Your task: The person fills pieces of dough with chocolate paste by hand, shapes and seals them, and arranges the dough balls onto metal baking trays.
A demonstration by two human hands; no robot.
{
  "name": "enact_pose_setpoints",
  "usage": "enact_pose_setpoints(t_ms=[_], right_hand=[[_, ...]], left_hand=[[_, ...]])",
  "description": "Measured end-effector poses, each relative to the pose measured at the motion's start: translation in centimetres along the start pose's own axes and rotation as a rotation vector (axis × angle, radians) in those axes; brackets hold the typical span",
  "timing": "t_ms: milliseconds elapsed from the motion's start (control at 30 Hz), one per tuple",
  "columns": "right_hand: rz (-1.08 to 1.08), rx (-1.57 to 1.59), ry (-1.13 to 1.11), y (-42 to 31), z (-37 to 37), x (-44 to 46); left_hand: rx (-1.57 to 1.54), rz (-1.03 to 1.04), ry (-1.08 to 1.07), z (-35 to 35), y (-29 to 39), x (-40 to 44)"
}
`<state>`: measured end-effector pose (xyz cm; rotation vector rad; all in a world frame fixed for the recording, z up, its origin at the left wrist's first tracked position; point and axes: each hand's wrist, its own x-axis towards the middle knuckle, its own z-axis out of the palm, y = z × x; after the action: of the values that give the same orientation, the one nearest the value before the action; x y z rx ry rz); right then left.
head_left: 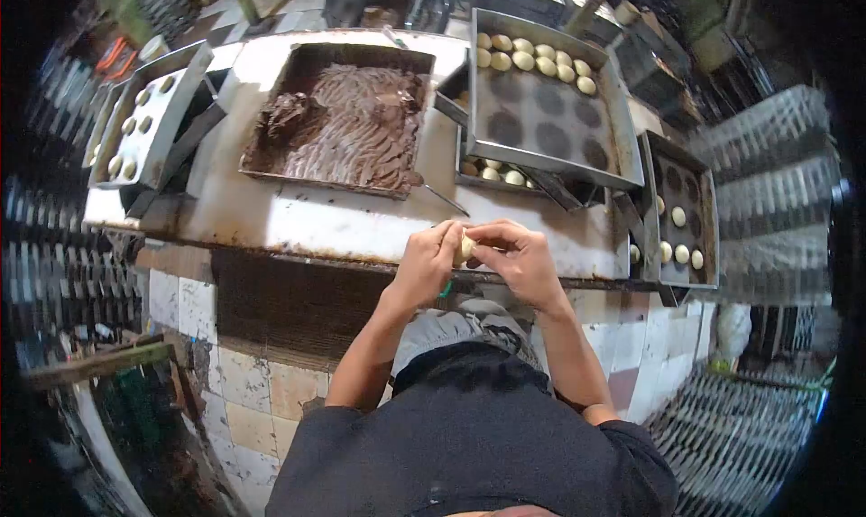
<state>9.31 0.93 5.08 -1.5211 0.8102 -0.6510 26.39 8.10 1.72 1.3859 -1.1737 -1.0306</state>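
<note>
Between the fingertips of both hands, at the near edge of the table [316, 230], a small pale dough piece [465, 247] is held, partly hidden by the fingers. It is pinched from one side by the left hand [429, 253] and from the other by the right hand [518, 257], with the fingers of both bent close around it. Just beyond the grip, a thin metal handle [446, 200] is seen slanting from the near right corner of a shallow tray, in which brown paste [361, 129] is spread in ridges and heaped at the left. Beyond the grip and to its right, a large metal tray [541, 161] is raised above a lower tray [505, 187]; dough balls [523, 60] are lined along its far side, and dark round marks are shown on its base. Farther right, more balls are held in a narrow-looking tray [709, 212]. Well to the left of the grip, small balls are set in pairs in a tilted tray [135, 147].
</note>
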Motion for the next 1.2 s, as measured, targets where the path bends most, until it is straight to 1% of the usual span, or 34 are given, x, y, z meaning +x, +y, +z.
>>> enact_pose_setpoints(t_ms=[33, 67, 100, 167, 200, 233, 300, 333, 367, 433, 467, 500, 567, 600, 633, 700, 733, 767, 833, 867, 900, 933, 967, 1000, 1033, 1067, 1100, 1167, 1200], right_hand=[[-0.018, -0.013, 0.034, 0.2, -0.4, -0.5], [0.037, -0.064, 0.064, 0.2, -1.0, -1.1], [0.045, -0.066, 0.095, 0.6, -1.7, -1.6], [0.03, -0.127, 0.226, 1.7, -3.0, -2.6], [0.033, -0.096, 0.225, 1.9, -4.3, -3.2], [0.034, -0.086, 0.257, 2.3, -5.6, -3.7], [0.071, 0.408, 0.179, 3.4, -8.6, -4.5], [0.02, 0.375, 0.144, 4.2, -10.1, -5.0], [0.009, 0.384, 0.174, 4.9, -11.7, -5.4], [0.0, 0.601, 0.2, 6.0, -14.9, -6.0], [0.015, 0.714, 0.204, 6.3, -16.5, -6.3], [-0.002, 0.717, 0.224, 6.2, -18.1, -6.6], [0.114, 0.947, 0.385, 4.8, -20.9, -7.7], [0.164, 1.062, 0.318, 5.1, -22.8, -8.7], [0.151, 1.071, 0.331, 4.9, -24.2, -9.0], [0.088, 1.235, 0.423, 4.4, -26.1, -9.3], [0.051, 1.207, 0.478, 6.0, -27.3, -9.9], [0.054, 1.213, 0.48, 6.8, -29.3, -10.2], [0.081, 1.001, 0.492, 7.8, -33.9, -10.6], [0.034, 0.844, 0.499, 6.3, -36.9, -10.6], [-0.096, 0.534, 0.533, 6.7, -40.7, -10.7], [-0.088, 0.17, 0.613, 6.6, -44.9, -10.4], [0.065, -0.115, 0.774, 4.7, -48.1, -9.9], [0.061, -0.532, 0.904, 4.9, -51.3, -9.2], [-0.122, -1.017, 0.897, 7.6, -56.1, -8.6], [-0.012, -1.123, 0.852, 8.5, -58.4, -8.0], [0.203, -1.125, 0.658, 10.8, -61.5, -8.6], [0.306, -1.108, 0.633, 9.7, -61.0, -9.1], [0.16, -1.079, 0.78, 7.5, -58.6, -9.2]], left_hand=[[0.016, -0.082, -0.106, 0.1, -0.1, 0.4], [-0.005, -0.125, -0.215, 0.6, -0.5, 0.7], [-0.008, -0.122, -0.247, 1.6, -0.4, 0.9], [-0.085, -0.003, -0.315, 3.7, 0.6, 1.2], [-0.215, -0.105, -0.395, 4.7, 0.3, 1.7], [-0.203, -0.105, -0.426, 5.8, 0.5, 2.1], [-0.384, -0.243, -0.265, 8.3, 1.5, 2.8], [-0.394, -0.25, -0.36, 9.5, 2.4, 3.6], [-0.379, -0.249, -0.39, 11.1, 3.1, 4.3], [0.014, -0.019, -0.487, 15.2, 4.3, 5.6], [0.156, 0.084, -0.473, 17.4, 4.8, 6.3], [0.165, 0.097, -0.495, 19.6, 5.4, 7.3], [0.357, 0.365, -0.41, 23.7, 6.9, 9.3], [0.465, 0.551, -0.351, 25.8, 8.0, 10.5], [0.47, 0.561, -0.368, 28.3, 8.1, 11.7], [0.51, 0.728, -0.173, 32.8, 8.0, 13.6], [0.543, 0.659, -0.273, 34.2, 8.7, 14.4], [0.547, 0.655, -0.278, 35.8, 8.9, 15.1], [0.039, 0.35, -0.41, 38.6, 9.1, 16.2], [-0.145, 0.231, -0.451, 39.0, 9.4, 17.0], [-0.33, 0.108, -0.473, 39.5, 9.8, 17.7], [-0.1, 0.254, -0.464, 39.2, 10.6, 19.1], [0.139, 0.394, -0.447, 38.7, 11.1, 20.6], [0.316, 0.451, -0.451, 38.0, 11.1, 22.5], [0.392, 0.485, -0.353, 37.8, 10.9, 24.1], [0.479, 0.463, -0.282, 37.3, 10.6, 25.9], [0.562, 0.439, -0.216, 36.6, 10.1, 27.7], [0.669, 0.321, -0.114, 34.5, 7.9, 33.1], [0.82, 0.21, -0.05, 33.1, 6.8, 35.8]])
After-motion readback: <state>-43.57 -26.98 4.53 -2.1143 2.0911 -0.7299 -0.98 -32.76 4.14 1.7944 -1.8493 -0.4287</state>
